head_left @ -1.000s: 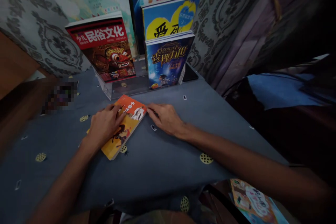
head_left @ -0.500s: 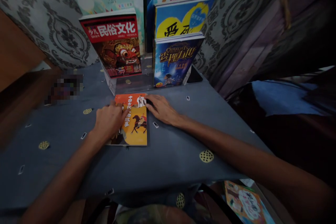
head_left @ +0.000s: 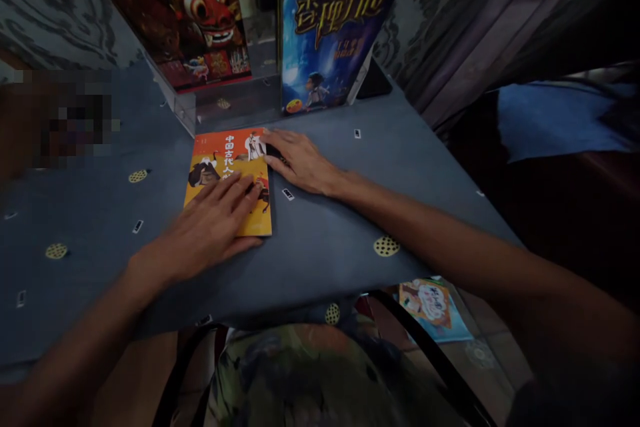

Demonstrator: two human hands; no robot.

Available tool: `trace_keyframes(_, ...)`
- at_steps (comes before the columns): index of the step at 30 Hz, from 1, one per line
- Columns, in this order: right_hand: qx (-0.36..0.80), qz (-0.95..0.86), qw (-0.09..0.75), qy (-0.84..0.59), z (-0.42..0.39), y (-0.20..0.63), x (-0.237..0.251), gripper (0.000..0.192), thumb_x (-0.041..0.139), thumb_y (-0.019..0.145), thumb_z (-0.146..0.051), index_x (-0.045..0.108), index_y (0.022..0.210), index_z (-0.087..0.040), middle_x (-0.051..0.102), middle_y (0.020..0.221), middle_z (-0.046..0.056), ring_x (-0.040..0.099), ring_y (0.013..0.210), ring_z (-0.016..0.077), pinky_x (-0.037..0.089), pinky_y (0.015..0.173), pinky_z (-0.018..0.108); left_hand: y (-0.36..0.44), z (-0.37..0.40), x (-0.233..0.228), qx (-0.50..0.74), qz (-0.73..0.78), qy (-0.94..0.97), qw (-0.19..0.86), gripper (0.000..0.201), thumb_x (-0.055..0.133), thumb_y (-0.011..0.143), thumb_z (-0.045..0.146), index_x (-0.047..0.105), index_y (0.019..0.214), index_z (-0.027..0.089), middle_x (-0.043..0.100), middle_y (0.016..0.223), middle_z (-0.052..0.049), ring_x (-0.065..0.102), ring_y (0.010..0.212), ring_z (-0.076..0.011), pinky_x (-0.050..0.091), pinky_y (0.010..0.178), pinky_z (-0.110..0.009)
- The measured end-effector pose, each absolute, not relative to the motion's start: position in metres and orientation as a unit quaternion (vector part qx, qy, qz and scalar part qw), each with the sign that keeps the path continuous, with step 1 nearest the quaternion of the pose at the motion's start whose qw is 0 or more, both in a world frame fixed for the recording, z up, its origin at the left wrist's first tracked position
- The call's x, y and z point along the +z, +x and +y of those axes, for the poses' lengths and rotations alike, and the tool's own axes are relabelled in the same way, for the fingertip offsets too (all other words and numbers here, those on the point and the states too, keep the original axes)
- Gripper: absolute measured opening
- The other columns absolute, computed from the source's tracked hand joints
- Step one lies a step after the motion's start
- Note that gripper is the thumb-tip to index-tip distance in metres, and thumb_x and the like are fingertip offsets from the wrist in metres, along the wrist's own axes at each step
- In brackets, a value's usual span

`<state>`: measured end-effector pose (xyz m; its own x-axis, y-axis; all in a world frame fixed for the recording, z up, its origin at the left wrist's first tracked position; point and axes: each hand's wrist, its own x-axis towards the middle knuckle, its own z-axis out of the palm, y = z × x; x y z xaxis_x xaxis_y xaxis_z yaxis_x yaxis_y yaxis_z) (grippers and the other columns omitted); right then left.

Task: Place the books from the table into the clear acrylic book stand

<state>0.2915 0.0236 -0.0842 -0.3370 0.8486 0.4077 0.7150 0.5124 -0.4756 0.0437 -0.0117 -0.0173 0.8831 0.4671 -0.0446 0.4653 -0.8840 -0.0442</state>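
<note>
The orange book (head_left: pixel 230 180) lies flat on the grey cloth worktop (head_left: pixel 325 260), just in front of the clear stand (head_left: pixel 220 103). The left hand (head_left: pixel 210 227) is spread flat on its cover. The right hand (head_left: pixel 300 163) touches its top right corner, fingers loose; its grip is probably light. Press gently so the thin, smooth cover stays square and does not slide.

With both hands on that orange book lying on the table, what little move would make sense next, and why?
Probably curl the right hand's fingers under the top right corner of the orange book and tip it up. The book lies flat on the grey tablecloth, just in front of the clear display stand, with the left hand spread flat on its cover and neither hand gripping it.
</note>
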Motion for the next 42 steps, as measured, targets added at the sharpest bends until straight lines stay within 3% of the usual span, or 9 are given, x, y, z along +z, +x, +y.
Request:
trace_keyframes(5, 0.103, -0.815, 0.318, -0.473, 0.009, 0.287, -0.079, 0.036, 0.041, 0.104, -0.038, 0.061, 0.130, -0.020, 0.064, 0.136, 0.012, 0.048, 0.137, 0.0311, 0.038, 0.112, 0.054, 0.038, -0.018, -0.029, -0.036, -0.229, -0.973, 0.014, 0.056, 0.044, 0.102, 0.048, 0.047, 0.148, 0.017, 0.053, 0.151, -0.015, 0.045, 0.143, -0.0319, 0.038, 0.118, -0.052)
trace_keyframes(11, 0.123, -0.806, 0.371, -0.445, -0.026, 0.274, -0.072, 0.033, 0.040, 0.104, -0.028, 0.066, 0.122, -0.018, 0.071, 0.118, 0.012, 0.062, 0.114, 0.0259, 0.047, 0.102, 0.045, 0.033, -0.023, -0.034, -0.081, -0.233, -0.969, 0.004, 0.042, 0.048, 0.102, 0.042, 0.063, 0.133, 0.019, 0.064, 0.140, -0.012, 0.057, 0.134, -0.0296, 0.047, 0.113, -0.051)
trace_keyframes(18, 0.202, -0.789, 0.441, -0.377, -0.055, 0.265, -0.060, 0.035, 0.040, 0.105, -0.027, 0.063, 0.130, -0.019, 0.073, 0.117, 0.008, 0.069, 0.104, 0.0180, 0.054, 0.093, 0.033, 0.033, -0.023, -0.032, -0.110, -0.228, -0.967, 0.003, 0.038, 0.046, 0.102, 0.039, 0.067, 0.126, 0.019, 0.071, 0.130, -0.011, 0.062, 0.129, -0.0279, 0.052, 0.109, -0.047)
trace_keyframes(24, 0.257, -0.764, 0.451, -0.382, -0.059, 0.264, -0.053, 0.035, 0.041, 0.104, -0.029, 0.062, 0.130, -0.020, 0.075, 0.109, 0.006, 0.072, 0.085, 0.0140, 0.057, 0.081, 0.028, 0.032, -0.021, -0.029, -0.102, -0.228, -0.968, -0.015, 0.037, 0.044, 0.102, 0.034, 0.068, 0.127, 0.020, 0.072, 0.128, -0.010, 0.062, 0.129, -0.0279, 0.052, 0.110, -0.049)
trace_keyframes(28, 0.264, -0.765, 0.460, -0.365, -0.062, 0.263, -0.047, 0.035, 0.041, 0.104, -0.029, 0.064, 0.129, -0.021, 0.075, 0.105, 0.004, 0.072, 0.087, 0.0131, 0.056, 0.085, 0.028, 0.032, -0.020, -0.029, -0.120, -0.222, -0.967, -0.020, 0.036, 0.044, 0.101, 0.030, 0.069, 0.126, 0.022, 0.072, 0.127, -0.009, 0.063, 0.128, -0.0278, 0.053, 0.108, -0.049)
trace_keyframes(34, 0.181, -0.839, 0.422, -0.292, -0.063, 0.264, -0.049, 0.032, 0.043, 0.101, -0.022, 0.068, 0.121, -0.021, 0.075, 0.095, 0.005, 0.071, 0.090, 0.0154, 0.058, 0.083, 0.029, 0.032, -0.021, -0.032, -0.148, -0.199, -0.969, 0.019, 0.033, 0.047, 0.100, 0.032, 0.072, 0.117, 0.019, 0.073, 0.126, -0.010, 0.065, 0.124, -0.0266, 0.056, 0.105, -0.044)
trace_keyframes(39, 0.031, -0.900, 0.387, -0.200, -0.064, 0.263, -0.054, 0.022, 0.050, 0.098, -0.015, 0.071, 0.094, -0.014, 0.070, 0.071, 0.005, 0.067, 0.078, 0.0170, 0.058, 0.081, 0.029, 0.029, -0.018, -0.031, -0.155, -0.186, -0.970, 0.021, 0.035, 0.050, 0.099, 0.031, 0.068, 0.127, 0.020, 0.071, 0.131, -0.009, 0.064, 0.126, -0.0261, 0.057, 0.103, -0.043)
trace_keyframes(42, -0.021, -0.906, 0.379, -0.187, -0.066, 0.262, -0.053, 0.022, 0.054, 0.097, -0.018, 0.070, 0.081, -0.016, 0.067, 0.066, 0.004, 0.065, 0.076, 0.0174, 0.057, 0.072, 0.028, 0.028, -0.017, -0.029, -0.161, -0.180, -0.970, 0.010, 0.035, 0.049, 0.098, 0.023, 0.067, 0.128, 0.021, 0.071, 0.130, -0.008, 0.063, 0.126, -0.0247, 0.056, 0.103, -0.042)
